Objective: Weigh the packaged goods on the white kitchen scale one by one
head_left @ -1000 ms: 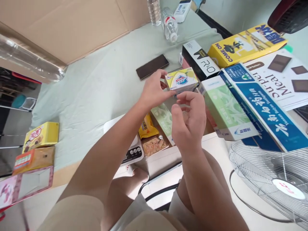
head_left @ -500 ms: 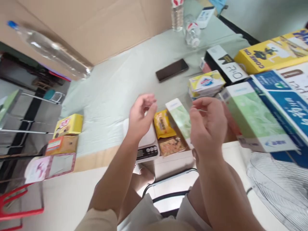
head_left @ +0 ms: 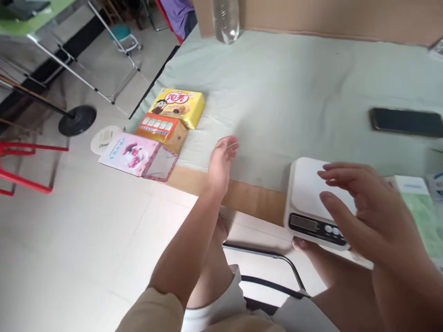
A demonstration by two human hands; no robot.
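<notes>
My left hand [head_left: 223, 159] hovers over the table's front edge with nothing in it, its fingers stretched out. To its left stand a yellow snack box [head_left: 182, 105], an orange box [head_left: 162, 129] and a pink box [head_left: 133, 154] with a clear window, set side by side. My right hand [head_left: 367, 207] is held above the white kitchen scale [head_left: 308, 189], thumb and fingers apart and empty. It hides the scale's right part. A green and white box [head_left: 418, 207] shows partly behind the right hand.
A black phone [head_left: 406, 122] lies on the cloth-covered table [head_left: 277, 101] at the right. A clear bottle [head_left: 226, 20] stands at the back by the cardboard [head_left: 328, 18]. Left on the floor are a red stool [head_left: 27, 170] and a round black stand base [head_left: 76, 120].
The view has swung left. My left hand released the yellow soap box onto the pile at the right and moved left toward the snack boxes. My right hand moved over the scale.
</notes>
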